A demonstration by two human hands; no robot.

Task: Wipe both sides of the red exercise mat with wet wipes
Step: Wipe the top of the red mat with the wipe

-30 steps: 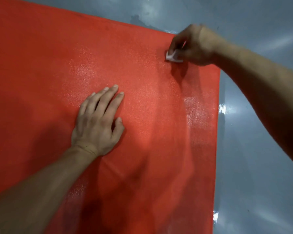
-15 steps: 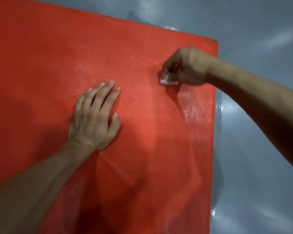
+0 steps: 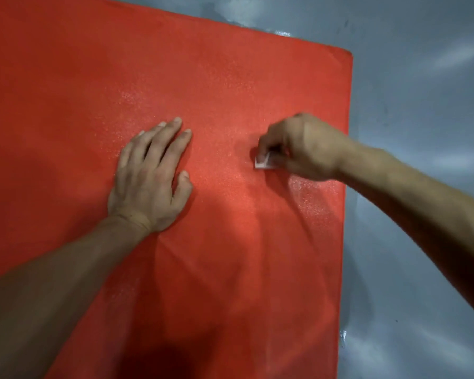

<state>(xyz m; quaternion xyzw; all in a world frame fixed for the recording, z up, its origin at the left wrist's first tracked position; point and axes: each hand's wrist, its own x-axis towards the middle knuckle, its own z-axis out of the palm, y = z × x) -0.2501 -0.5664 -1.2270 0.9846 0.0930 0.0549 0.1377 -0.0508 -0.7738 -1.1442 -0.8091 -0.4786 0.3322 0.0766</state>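
1 red mat (image 3: 230,77); left hand (image 3: 151,181) flat on it, right hand (image 3: 301,149) pinching 1 wet wipe (image 3: 263,162).

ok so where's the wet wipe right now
In the head view the folded wet wipe is pinched under the right hand, pressed on the red exercise mat right of centre, between the flat left hand and the mat's right edge.

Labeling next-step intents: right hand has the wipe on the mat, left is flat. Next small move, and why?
Probably draw the wet wipe toward the person along the red exercise mat, near its right edge. The right hand pinches it against the mat, the strip below it looks unwiped apart from a damp sheen, and the left hand lies flat, pinning the mat.
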